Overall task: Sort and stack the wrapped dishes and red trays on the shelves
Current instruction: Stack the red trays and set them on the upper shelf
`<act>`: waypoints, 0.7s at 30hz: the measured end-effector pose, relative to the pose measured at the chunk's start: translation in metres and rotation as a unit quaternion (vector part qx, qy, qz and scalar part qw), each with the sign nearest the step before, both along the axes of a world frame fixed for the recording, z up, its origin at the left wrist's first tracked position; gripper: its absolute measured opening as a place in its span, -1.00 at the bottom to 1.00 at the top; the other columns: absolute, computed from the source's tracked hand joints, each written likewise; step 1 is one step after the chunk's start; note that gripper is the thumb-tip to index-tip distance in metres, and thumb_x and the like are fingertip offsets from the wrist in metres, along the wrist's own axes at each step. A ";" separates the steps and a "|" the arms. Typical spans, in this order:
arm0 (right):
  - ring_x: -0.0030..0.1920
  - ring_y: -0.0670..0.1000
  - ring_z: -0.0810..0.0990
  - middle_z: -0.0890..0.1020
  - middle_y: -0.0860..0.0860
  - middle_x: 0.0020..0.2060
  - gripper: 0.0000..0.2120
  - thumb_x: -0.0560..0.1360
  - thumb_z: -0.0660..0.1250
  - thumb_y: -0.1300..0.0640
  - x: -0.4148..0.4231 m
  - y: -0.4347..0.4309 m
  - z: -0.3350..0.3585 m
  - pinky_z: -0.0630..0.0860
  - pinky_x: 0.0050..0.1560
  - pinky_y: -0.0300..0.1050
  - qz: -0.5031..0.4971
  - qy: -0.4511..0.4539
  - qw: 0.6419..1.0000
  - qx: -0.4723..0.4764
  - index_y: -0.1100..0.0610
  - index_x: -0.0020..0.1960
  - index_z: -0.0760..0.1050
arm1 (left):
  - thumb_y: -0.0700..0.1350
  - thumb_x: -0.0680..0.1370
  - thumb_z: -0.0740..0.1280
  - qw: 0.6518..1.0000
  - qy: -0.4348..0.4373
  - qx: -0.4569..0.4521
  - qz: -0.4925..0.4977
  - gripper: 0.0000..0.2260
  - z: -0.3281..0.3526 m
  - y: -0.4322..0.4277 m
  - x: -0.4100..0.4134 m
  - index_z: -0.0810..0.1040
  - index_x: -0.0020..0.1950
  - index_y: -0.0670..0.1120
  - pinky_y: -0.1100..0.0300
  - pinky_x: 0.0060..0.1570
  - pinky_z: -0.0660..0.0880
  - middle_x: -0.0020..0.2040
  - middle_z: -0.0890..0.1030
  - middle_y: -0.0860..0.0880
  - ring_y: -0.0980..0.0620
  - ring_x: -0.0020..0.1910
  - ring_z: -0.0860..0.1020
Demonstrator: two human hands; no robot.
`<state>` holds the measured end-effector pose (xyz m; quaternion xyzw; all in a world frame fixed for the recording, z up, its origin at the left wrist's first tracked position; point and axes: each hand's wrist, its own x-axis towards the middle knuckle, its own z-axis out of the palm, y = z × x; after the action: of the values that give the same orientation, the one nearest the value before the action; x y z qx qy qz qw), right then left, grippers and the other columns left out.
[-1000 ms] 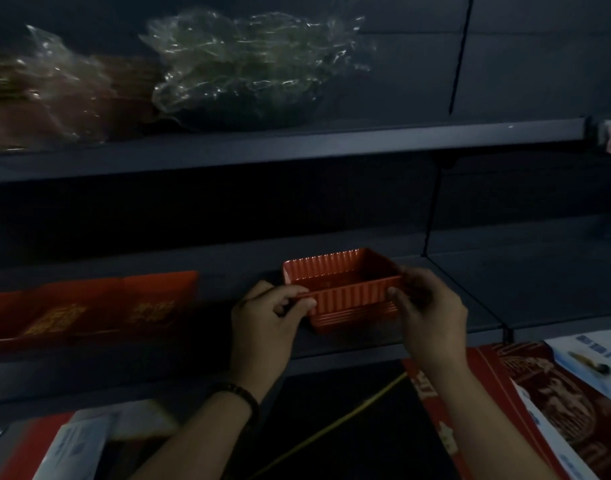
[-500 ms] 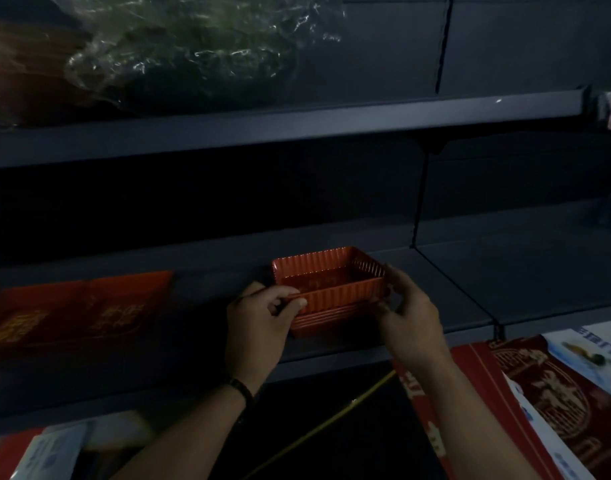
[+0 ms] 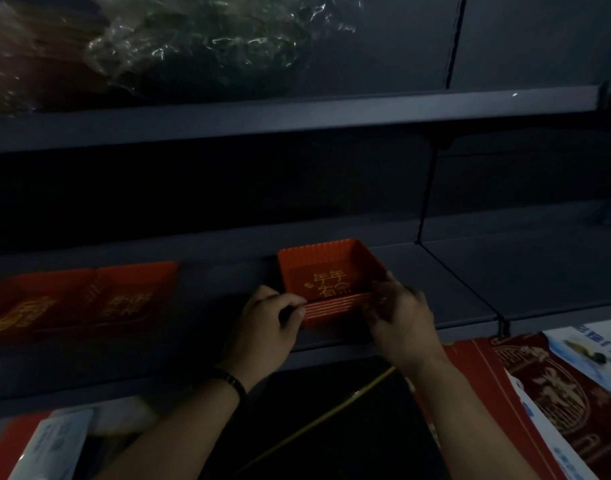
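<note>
A stack of red ribbed trays (image 3: 328, 271) with gold characters inside sits on the lower dark shelf (image 3: 453, 282), near its front edge. My left hand (image 3: 267, 323) grips the stack's front left corner, thumb on the rim. My right hand (image 3: 397, 313) holds the front right corner, fingers curled around the edge. More red trays (image 3: 89, 299) with gold lettering lie flat on the same shelf at the left. Dishes wrapped in clear plastic (image 3: 200, 46) rest on the upper shelf (image 3: 332, 114).
A vertical divider post (image 3: 427, 202) splits the shelving right of the stack. Red printed boxes and blue-white packets (image 3: 557, 386) lie at the lower right. Packets and a red box (image 3: 47, 445) sit at the lower left. A yellow cord (image 3: 318, 420) crosses the dark floor.
The tray stack has come down level onto the shelf, so its gold characters now show. Both hands stayed on its front corners and shifted lower. The view has tilted slightly down.
</note>
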<state>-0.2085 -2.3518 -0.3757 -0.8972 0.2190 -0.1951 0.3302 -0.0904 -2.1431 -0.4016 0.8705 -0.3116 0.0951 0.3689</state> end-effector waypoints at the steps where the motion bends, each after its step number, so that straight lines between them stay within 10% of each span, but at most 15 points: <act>1: 0.60 0.17 0.18 0.27 -0.02 0.64 -0.49 0.61 0.38 0.05 0.001 0.005 0.001 0.22 0.55 0.27 -0.007 0.009 1.000 -0.029 -0.03 0.55 0.42 | 0.07 0.65 0.38 1.000 0.008 0.003 -0.004 -0.77 0.002 0.003 -0.002 0.63 0.32 0.17 0.17 0.20 0.56 0.19 0.47 0.16 0.18 0.14 0.51; 21: 0.23 0.02 0.53 0.68 -0.06 0.15 -0.66 0.50 0.40 0.12 0.075 0.200 -0.026 0.45 0.26 -0.16 0.214 -0.078 0.970 -0.087 -0.03 0.26 0.64 | 0.04 0.63 0.41 0.968 0.151 0.045 0.196 -0.80 -0.006 0.256 0.030 0.60 0.25 0.13 0.07 0.23 0.58 0.10 0.61 0.13 0.09 0.15 0.61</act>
<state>-0.1334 -2.1516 -0.4018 -0.9306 -0.0223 -0.2071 0.3010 -0.0599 -1.8867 -0.4078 0.9346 -0.0797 0.0192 0.3460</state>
